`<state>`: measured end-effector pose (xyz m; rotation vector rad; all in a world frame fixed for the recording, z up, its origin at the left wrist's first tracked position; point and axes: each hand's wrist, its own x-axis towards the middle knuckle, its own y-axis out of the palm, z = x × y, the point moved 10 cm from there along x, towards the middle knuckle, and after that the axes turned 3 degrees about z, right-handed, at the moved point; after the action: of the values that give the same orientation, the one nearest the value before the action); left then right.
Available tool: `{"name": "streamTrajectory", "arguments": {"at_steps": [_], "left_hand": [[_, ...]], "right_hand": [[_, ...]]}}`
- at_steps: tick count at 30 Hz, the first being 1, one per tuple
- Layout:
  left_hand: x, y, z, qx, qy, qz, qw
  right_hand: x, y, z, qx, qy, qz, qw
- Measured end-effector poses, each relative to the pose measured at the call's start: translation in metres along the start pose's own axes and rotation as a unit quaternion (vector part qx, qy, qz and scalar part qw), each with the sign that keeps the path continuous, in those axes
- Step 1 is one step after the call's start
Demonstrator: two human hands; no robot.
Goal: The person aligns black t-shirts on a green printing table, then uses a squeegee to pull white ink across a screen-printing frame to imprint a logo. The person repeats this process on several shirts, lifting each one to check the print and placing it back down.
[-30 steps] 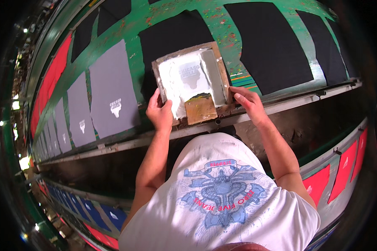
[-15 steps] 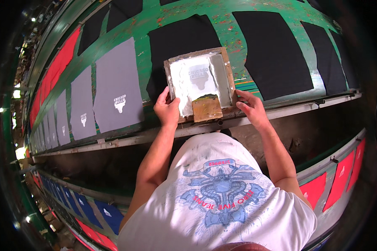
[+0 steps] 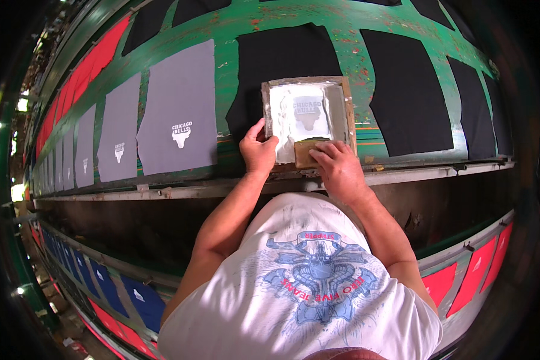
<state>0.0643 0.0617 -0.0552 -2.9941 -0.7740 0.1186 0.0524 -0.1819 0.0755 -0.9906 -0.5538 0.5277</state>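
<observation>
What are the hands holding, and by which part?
The left hand holds the wooden-framed printing screen by its left side, near the bottom. The right hand grasps the wooden squeegee by its right part.

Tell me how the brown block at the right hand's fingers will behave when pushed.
The brown block looks rigid, with a flat, unbent face. It seems small enough for the right hand to steer alone, and may slide easily over the glossy white layer.
</observation>
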Motion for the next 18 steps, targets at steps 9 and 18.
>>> {"name": "streamTrajectory", "arguments": {"at_steps": [9, 18], "left_hand": [[-0.003, 0.001, -0.003, 0.006, -0.026, 0.033, 0.999], [-0.015, 0.009, -0.064, 0.352, 0.27, 0.093, 0.891]], "right_hand": [[0.045, -0.003, -0.018, 0.038, 0.035, 0.113, 0.992], [0.011, 0.001, 0.0, 0.027, 0.031, 0.071, 0.997]]}}
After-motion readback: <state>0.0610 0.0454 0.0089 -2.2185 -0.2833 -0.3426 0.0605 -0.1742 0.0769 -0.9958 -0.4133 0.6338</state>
